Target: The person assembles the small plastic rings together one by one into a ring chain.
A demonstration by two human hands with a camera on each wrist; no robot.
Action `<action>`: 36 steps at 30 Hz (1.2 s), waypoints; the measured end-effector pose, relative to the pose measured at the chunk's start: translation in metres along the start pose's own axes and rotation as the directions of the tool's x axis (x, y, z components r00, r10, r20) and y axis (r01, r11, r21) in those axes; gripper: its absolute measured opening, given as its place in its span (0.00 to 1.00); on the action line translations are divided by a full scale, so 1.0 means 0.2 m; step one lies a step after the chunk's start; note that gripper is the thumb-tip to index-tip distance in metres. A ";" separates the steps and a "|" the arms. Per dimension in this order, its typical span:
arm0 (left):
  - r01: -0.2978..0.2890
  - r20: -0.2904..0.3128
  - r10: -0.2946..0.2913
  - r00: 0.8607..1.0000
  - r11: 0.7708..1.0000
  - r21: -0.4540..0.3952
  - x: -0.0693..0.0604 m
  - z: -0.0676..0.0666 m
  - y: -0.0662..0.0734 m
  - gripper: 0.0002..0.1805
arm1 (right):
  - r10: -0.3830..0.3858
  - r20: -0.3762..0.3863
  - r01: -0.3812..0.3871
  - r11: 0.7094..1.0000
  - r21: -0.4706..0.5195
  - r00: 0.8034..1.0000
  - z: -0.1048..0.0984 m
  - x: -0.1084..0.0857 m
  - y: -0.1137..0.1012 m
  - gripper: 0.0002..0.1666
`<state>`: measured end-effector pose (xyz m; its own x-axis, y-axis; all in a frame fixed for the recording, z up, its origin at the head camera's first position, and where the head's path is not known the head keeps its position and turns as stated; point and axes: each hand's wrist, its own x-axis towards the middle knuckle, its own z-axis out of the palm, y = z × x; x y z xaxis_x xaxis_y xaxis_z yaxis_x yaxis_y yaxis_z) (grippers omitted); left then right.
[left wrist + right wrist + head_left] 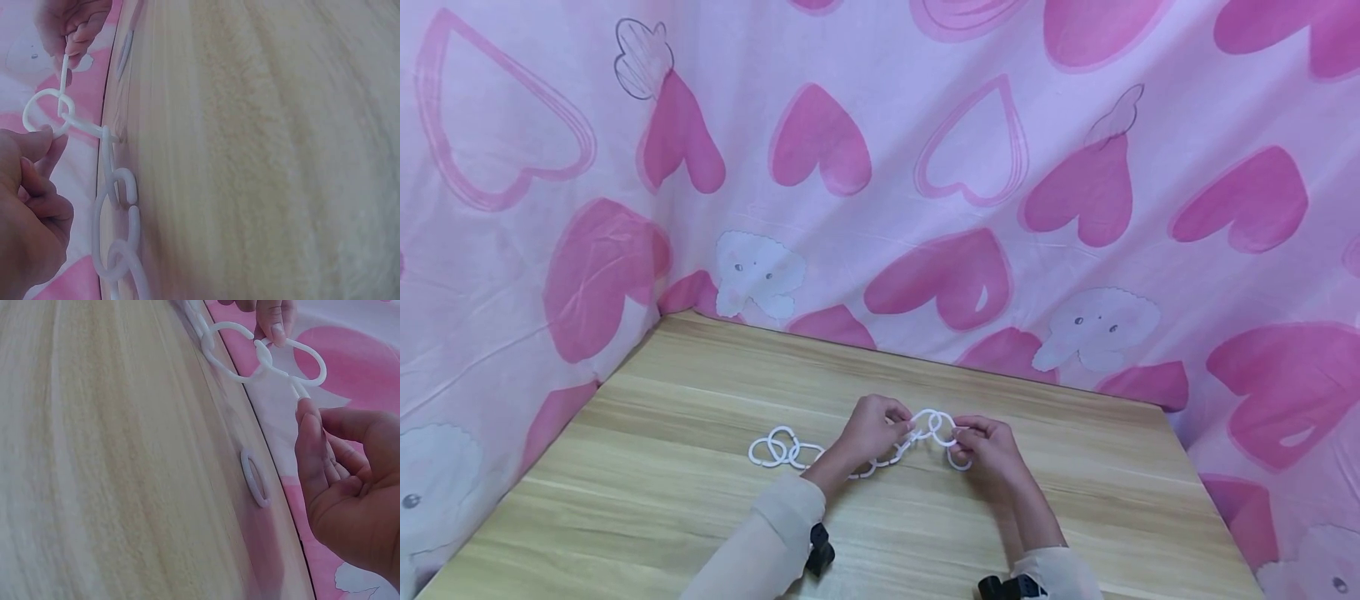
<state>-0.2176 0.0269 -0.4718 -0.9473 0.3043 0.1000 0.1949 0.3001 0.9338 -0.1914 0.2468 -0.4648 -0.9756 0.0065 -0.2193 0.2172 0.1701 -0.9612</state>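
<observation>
A chain of white plastic links (784, 450) runs along the wooden table, passes behind my left wrist and rises to my hands. My left hand (874, 429) pinches one link (27, 114) near the chain's raised end between thumb and finger. Across from it, my right hand (992, 450) pinches the neighbouring link (300, 389), which is hooked through the left hand's one. Both links are held above the tabletop. Below the right hand a single loose link (253, 481) lies on the table, apart from the chain.
The wooden table (662, 500) reaches back to a pink curtain (880, 208) printed with hearts, which hangs along its far edge and sides. A black wrist camera (820, 552) sits by the left sleeve and another camera (1011, 587) by the right.
</observation>
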 end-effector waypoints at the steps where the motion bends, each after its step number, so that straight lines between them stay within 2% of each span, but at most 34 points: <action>1: -0.003 -0.002 0.003 1.000 1.000 0.000 0.00 0.00 0.00 0.04 | 0.000 0.002 0.000 1.000 0.002 1.000 0.00 0.00 0.00 0.22; 8: -0.002 -0.011 0.003 1.000 0.999 0.052 0.00 0.02 0.00 0.03 | -0.007 0.038 0.006 0.999 0.033 0.999 0.02 0.00 0.01 0.23; 14: 0.014 0.002 -0.014 1.000 0.997 0.074 0.00 0.02 0.00 0.03 | -0.011 -0.015 0.012 0.999 0.036 1.000 -0.01 0.00 0.02 0.22; 19: 0.043 0.036 -0.045 0.998 0.997 0.072 0.00 0.01 0.01 0.03 | -0.042 -0.054 0.041 0.999 -0.032 0.998 -0.03 -0.01 0.00 0.21; 26: -0.017 0.078 0.006 0.997 0.991 0.136 0.01 0.02 0.01 0.03 | -0.151 -0.080 0.134 0.973 -0.190 0.985 -0.04 0.00 -0.05 0.16; 28: -0.018 0.085 0.005 0.996 0.988 0.154 0.01 0.02 0.00 0.02 | -0.168 -0.077 0.147 0.963 -0.225 0.983 -0.04 0.00 -0.07 0.15; 32: -0.038 0.104 0.021 0.994 0.984 0.172 0.01 0.03 0.00 0.02 | -0.187 -0.066 0.163 0.950 -0.264 0.980 -0.04 0.00 -0.09 0.14; 36: -0.034 0.122 0.014 0.992 0.986 0.164 0.01 0.03 0.00 0.03 | -0.228 -0.060 0.201 0.933 -0.297 0.972 -0.03 0.00 -0.11 0.13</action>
<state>-0.2179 0.0322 -0.4738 -0.9064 0.4165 0.0703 0.2662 0.4341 0.8606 -0.1959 0.2488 -0.4424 -0.9995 0.0263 0.0163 -0.0027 0.4528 -0.8916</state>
